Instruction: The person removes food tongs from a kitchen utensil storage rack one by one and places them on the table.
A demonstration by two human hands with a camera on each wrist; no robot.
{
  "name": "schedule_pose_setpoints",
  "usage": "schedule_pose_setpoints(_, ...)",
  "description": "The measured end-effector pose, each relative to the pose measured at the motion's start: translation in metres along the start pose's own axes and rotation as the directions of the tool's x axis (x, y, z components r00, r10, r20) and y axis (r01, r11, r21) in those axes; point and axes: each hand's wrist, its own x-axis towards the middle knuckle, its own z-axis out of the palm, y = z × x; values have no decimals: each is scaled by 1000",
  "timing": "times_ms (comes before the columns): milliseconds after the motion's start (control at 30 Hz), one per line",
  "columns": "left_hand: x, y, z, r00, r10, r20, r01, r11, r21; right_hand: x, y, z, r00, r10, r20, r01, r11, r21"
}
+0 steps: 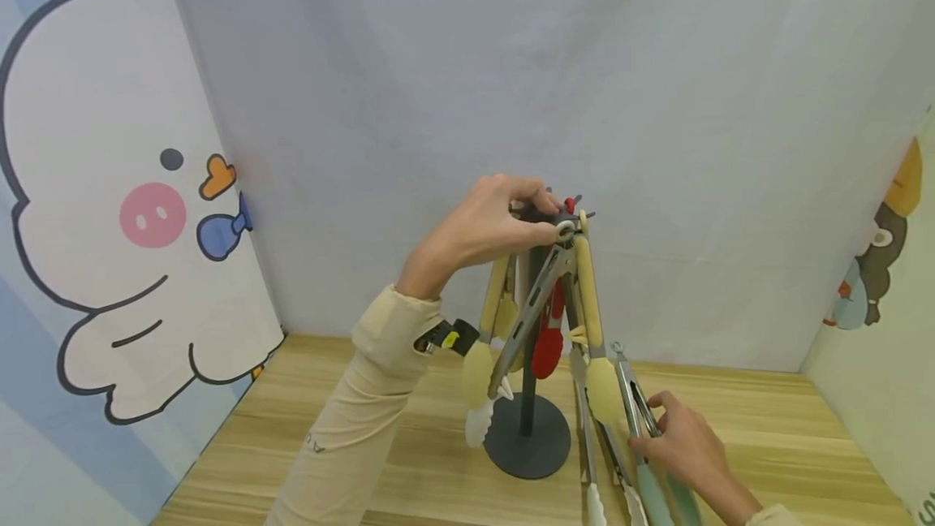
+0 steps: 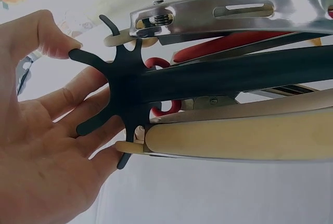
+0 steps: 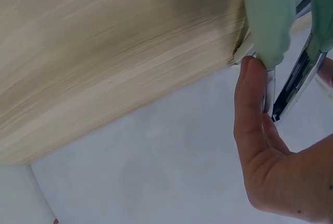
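Note:
My left hand [image 1: 482, 222] is at the top of a dark stand [image 1: 527, 437] with a round base. In the left wrist view its fingers and thumb reach around the stand's branching hooks [image 2: 124, 81], the thumb at one hook's tip. Yellow tongs [image 1: 588, 291], red tongs [image 1: 548, 351] and metal tongs with a pale ring [image 1: 532, 315] hang there. Lower right, my right hand [image 1: 687, 445] grips tongs with green ends [image 1: 646, 477] by their metal arms, the ends pointing toward me. The right wrist view shows the green ends [image 3: 268, 16] close up.
Metal tongs with white tips [image 1: 590, 437] lie on the wooden table [image 1: 774, 420] between the stand and my right hand. A pale grey backdrop [image 1: 409, 104] rises behind the table. A panel with a cartoon figure [image 1: 80, 144] stands at the left.

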Motion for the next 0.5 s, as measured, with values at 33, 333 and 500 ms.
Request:
schedule_pose_setpoints(33, 0, 0, 0, 1000, -3, -1, 3, 1000, 4, 0, 0, 1, 1000, 3, 2, -3, 1000, -1)
schedule_pose_setpoints(333, 0, 2, 2, 1000, -23, -17, 23, 999, 43, 4, 6, 8, 999, 31, 34, -31, 1000, -5)
schedule_pose_setpoints(500, -2, 4, 4, 999, -31, -35, 32, 999, 21, 5, 8, 12, 998, 39, 52, -39, 999, 0)
